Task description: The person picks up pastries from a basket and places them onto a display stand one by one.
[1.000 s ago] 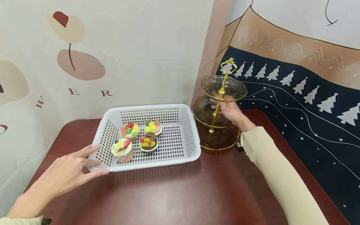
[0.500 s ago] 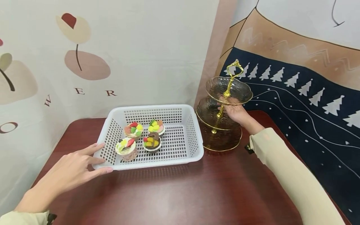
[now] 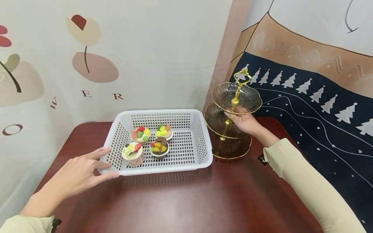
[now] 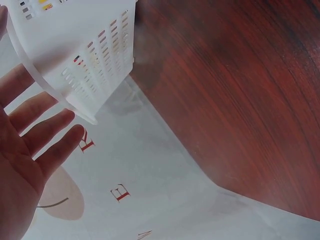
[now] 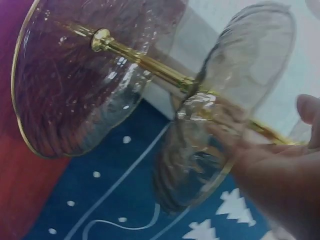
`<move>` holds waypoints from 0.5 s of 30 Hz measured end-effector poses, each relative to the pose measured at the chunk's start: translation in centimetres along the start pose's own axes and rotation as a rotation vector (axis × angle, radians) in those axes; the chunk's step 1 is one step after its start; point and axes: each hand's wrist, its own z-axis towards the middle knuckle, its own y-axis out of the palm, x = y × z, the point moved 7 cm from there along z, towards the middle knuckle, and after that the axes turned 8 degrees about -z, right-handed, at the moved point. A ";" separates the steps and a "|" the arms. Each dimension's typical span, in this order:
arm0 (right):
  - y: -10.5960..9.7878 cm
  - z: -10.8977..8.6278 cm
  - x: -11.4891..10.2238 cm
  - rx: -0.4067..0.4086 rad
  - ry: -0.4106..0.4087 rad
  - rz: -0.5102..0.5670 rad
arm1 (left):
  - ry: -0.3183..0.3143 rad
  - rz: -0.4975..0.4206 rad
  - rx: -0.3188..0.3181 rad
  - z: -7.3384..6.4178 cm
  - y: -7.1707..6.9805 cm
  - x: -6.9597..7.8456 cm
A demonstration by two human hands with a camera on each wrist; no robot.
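Note:
In the head view, my left hand [image 3: 77, 171] touches the near left corner of a white plastic basket [image 3: 205, 161]. Its fingers are spread and mostly straight along the rim, as the left wrist view also shows. Several decorated cupcakes, among them a chocolate-topped cupcake [image 3: 159, 149] and a cream-topped cupcake [image 3: 133, 154], sit in the basket's left half. At the right, my right hand [image 3: 246, 123] grips the gold post of a three-tier glass cake stand [image 3: 249, 100], between the top and middle plates. The glass partly covers the fingers.
Both containers stand on a dark red wooden table [image 3: 186, 200], the cake stand close beside the basket's right end. A pale printed cloth [image 3: 163, 55] rises behind them. Dark blue fabric with white trees [image 3: 309, 113] borders the right side.
The scene has shifted slightly right and down in the head view. The stand's top plate and handle have dropped a little more than the rest. Both hands keep their places.

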 end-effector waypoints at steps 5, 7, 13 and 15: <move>-0.2 -2.8 -2.2 -0.004 0.078 -0.188 | 0.011 0.004 0.016 0.0 -0.2 0.2; -0.1 -3.7 -3.2 0.007 0.073 -0.259 | 0.015 0.003 0.025 0.0 -0.3 0.3; 1.2 -3.9 -7.3 -0.018 -0.177 -0.100 | 0.010 0.004 0.030 -0.1 -0.3 0.3; 1.9 -3.5 -8.8 -0.080 -0.270 0.043 | 0.009 -0.001 0.025 -0.1 -0.2 0.3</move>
